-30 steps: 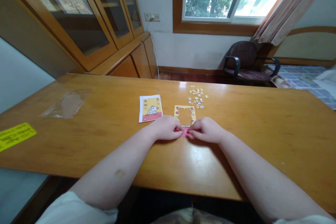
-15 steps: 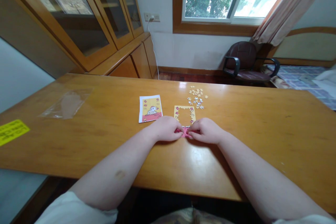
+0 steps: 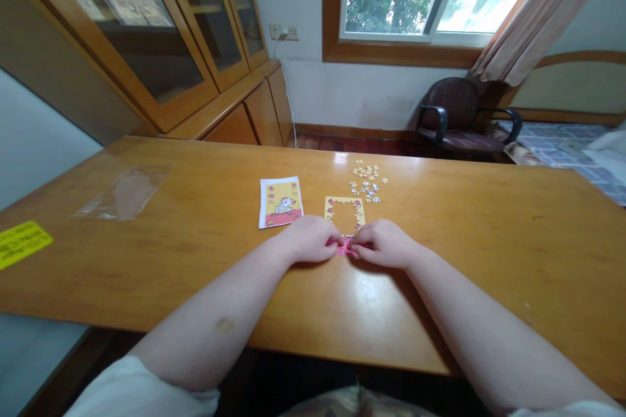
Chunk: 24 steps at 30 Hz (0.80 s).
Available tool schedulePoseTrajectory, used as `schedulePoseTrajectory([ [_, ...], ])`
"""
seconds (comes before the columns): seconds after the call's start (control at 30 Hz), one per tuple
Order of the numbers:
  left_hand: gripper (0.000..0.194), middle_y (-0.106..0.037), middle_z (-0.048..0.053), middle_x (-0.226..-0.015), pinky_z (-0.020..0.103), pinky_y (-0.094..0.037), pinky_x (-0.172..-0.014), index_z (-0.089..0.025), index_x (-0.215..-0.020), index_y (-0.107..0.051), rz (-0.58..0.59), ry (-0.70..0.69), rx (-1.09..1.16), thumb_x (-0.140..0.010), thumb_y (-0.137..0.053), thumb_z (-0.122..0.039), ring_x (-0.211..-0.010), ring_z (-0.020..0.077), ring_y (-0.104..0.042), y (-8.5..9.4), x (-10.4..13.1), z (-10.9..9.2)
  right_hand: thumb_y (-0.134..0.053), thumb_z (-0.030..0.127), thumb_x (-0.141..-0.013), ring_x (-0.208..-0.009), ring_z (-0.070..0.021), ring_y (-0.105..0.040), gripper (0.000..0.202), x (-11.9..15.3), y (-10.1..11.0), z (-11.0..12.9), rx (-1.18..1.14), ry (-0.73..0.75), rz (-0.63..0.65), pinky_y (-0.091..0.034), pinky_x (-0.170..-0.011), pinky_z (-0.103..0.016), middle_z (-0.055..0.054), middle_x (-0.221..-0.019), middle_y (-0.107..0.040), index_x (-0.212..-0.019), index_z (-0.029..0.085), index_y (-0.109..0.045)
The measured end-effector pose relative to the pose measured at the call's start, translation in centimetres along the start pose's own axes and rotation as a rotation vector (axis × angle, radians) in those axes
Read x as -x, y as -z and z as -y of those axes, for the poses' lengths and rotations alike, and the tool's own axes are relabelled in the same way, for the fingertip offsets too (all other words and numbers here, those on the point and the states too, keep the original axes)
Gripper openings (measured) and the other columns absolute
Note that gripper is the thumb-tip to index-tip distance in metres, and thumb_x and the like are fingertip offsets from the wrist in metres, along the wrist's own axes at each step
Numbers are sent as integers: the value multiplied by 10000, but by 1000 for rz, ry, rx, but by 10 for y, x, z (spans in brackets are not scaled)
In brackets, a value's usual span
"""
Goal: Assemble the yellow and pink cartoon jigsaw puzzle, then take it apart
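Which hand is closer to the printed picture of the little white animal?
Left. The left hand is by the near right corner of the printed picture; the right hand is farther away, at the right side of the pink puzzle section.

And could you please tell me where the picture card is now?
In the head view, the picture card lies on the table, left of the puzzle and just beyond the left hand.
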State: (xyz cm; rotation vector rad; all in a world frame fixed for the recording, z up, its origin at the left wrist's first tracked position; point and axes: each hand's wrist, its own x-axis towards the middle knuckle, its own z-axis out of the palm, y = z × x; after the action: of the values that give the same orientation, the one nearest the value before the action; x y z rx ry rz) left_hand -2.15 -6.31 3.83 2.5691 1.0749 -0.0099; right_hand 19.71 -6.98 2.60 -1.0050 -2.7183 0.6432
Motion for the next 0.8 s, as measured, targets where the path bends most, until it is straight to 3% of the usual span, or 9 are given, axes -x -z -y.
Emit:
schedulePoseTrajectory([
  [0.17, 311, -735, 1, -931, 281, -468, -682, -299, -1008, -719, -37, 2, -6, -827, -467, -273, -830, 195, -658, -1, -1, -1, -517, 300, -870, -663, -135, -602, 248, 0, 0, 0, 6, -9, -25, -401, -632, -239, -41, -756, -703, -880, 210, -748],
  [0.37, 334, -713, 22, -1077, 334, -492, -796, -272, -1094, -678, -214, 269, -33, -884, -421, -311, -961, 227, -653, -2, -7, 7, -506, 304, -876, -766, -158, -641, 263, -1, 0, -2, 26, -39, -80, -430, -693, -251, -46, -879, -728, -957, 213, -739],
  [0.5, 349, -711, 44, -1068, 364, -494, -808, -273, -1146, -649, -215, 349, -49, -885, -432, -357, -959, 249, -651, -4, -8, 14, -503, 305, -877, -766, -158, -644, 263, -2, 0, -2, 40, -55, -60, -432, -689, -249, -45, -866, -729, -938, 213, -741],
  [0.63, 377, -682, 54, -1116, 364, -485, -839, -264, -1207, -604, -230, 340, -38, -872, -443, -326, -986, 243, -631, -6, -8, 21, -502, 316, -876, -771, -156, -641, 263, -2, -1, -1, 58, -59, -49, -426, -690, -246, -39, -870, -729, -942, 223, -739],
  [0.7, 375, -668, 70, -1105, 372, -474, -867, -242, -1199, -605, -275, 321, -56, -864, -451, -310, -998, 244, -610, -7, -8, 24, -490, 321, -881, -766, -151, -635, 265, -2, -2, -4, 71, -111, -83, -419, -688, -245, -31, -863, -726, -930, 234, -736],
  [0.8, 389, -625, 93, -1160, 421, -425, -958, -221, -1205, -599, -344, 328, -93, -855, -473, -334, -1097, 273, -537, -9, -10, 29, -459, 329, -891, -753, -157, -620, 282, -3, -4, -16, 129, -352, -249, -408, -667, -254, -35, -851, -713, -882, 233, -724],
])
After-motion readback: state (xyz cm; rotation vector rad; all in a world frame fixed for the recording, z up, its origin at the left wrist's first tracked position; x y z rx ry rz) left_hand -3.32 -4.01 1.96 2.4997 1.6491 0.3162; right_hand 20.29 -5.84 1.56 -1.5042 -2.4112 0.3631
